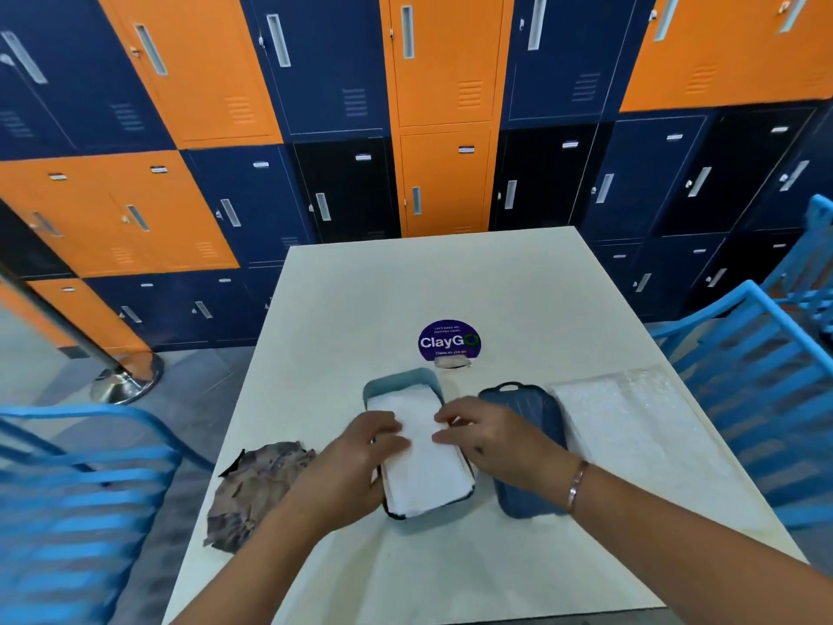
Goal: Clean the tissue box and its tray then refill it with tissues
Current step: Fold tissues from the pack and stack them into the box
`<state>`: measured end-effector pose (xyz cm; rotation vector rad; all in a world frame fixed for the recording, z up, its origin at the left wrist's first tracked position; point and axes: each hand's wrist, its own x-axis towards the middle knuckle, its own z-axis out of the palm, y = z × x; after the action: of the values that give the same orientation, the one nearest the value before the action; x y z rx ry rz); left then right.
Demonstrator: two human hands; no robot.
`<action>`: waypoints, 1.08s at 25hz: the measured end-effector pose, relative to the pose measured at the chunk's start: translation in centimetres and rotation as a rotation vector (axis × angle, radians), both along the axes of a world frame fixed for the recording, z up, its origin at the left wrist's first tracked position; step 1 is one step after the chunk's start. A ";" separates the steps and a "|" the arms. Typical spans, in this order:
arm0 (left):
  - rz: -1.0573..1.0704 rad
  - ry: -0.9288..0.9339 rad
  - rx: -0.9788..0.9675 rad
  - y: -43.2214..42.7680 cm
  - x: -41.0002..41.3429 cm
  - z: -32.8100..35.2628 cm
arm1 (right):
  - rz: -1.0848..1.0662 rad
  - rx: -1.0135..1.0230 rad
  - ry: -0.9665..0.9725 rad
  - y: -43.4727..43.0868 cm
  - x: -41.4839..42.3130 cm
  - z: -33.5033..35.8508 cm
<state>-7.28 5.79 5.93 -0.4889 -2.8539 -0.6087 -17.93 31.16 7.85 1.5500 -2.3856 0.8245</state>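
- The background is a wall of metal lockers [441, 83] in orange, navy and black, each door with a narrow slot handle and small vent slits.
- In front of it stands a square table [405, 286] with a smooth, pale top. A round purple sticker [449, 340] with the word "ClayGo" is stuck near the middle.
- On both sides are blue chairs with slatted backs, one on the left [67, 489] and one on the right [757, 376]. A post with a shiny round metal base [126, 381] stands on the floor at the left.
- The tissue box [396, 381] is a light blue, rounded oblong shell. It lies open on the table, near the front edge.
- A flat stack of white tissues [428, 471] lies inside the box and fills most of it.
- The left hand [360, 448] is on the left side of the stack. Its fingers are bent over the edge, and I cannot tell if they pinch or only press.
- The right hand [491, 439] lays its quite straight fingers on the right side of the stack, not closed around it. A thin bracelet [578, 484] is on this wrist.
- A dark blue ribbed part [523, 403] lies just beside the box on the right, partly under the right hand.
- Further right lies a crinkled clear plastic pack [631, 412].
- A crumpled brownish cloth [252, 489] lies left of the box.
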 end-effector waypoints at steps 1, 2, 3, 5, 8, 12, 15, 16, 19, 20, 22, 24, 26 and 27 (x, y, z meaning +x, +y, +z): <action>-0.026 -0.046 -0.025 -0.4 0.0 -0.2 | 0.016 0.074 0.035 -0.2 0.1 -0.1; -0.043 -0.085 -0.030 -0.4 0.0 0.0 | 0.020 0.137 0.051 -0.3 0.1 0.0; -0.055 -0.116 -0.035 -0.4 0.0 0.3 | 0.021 0.200 0.042 -0.5 0.1 0.3; -0.090 -0.100 -0.058 -0.2 -0.3 1.2 | 0.030 0.276 0.062 -1.0 -0.4 0.9; -0.136 -0.013 -0.063 -0.7 -0.5 2.6 | 0.066 0.306 0.160 -1.6 -0.7 3.4; -0.159 0.221 0.024 -1.7 -0.7 4.3 | -0.084 0.182 0.176 -0.7 -0.5 7.2; -0.185 0.236 -0.013 -2.3 -1.7 3.2 | -0.127 0.179 0.137 -0.8 -0.2 6.7; -0.205 0.191 -0.054 -2.4 -1.9 2.5 | -0.130 0.278 0.141 -0.8 -0.2 5.8; -0.250 0.058 -0.217 -2.5 -2.2 0.6 | -0.017 0.487 0.201 -1.8 -0.6 2.5; -0.251 0.035 -0.241 -2.4 -2.1 0.3 | 0.016 0.498 0.212 -1.8 -0.8 1.8; -0.250 -0.014 -0.234 -2.2 -2.1 0.1 | 0.070 0.481 0.203 -1.9 -1.1 1.3; -0.249 -0.081 -0.235 -1.9 -2.4 0.4 | 0.059 0.589 0.145 -2.4 -1.2 1.4; -0.242 -0.161 -0.251 -1.7 -2.8 1.2 | 0.032 0.654 0.136 -2.9 -1.6 1.6; -0.246 -0.208 -0.263 -1.4 -3.0 1.8 | 0.019 0.740 0.127 -3.1 -1.7 1.8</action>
<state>-10.28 4.38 7.71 -0.8774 -3.1157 -0.3362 -19.67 28.11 9.65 1.7685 -2.7272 -0.2074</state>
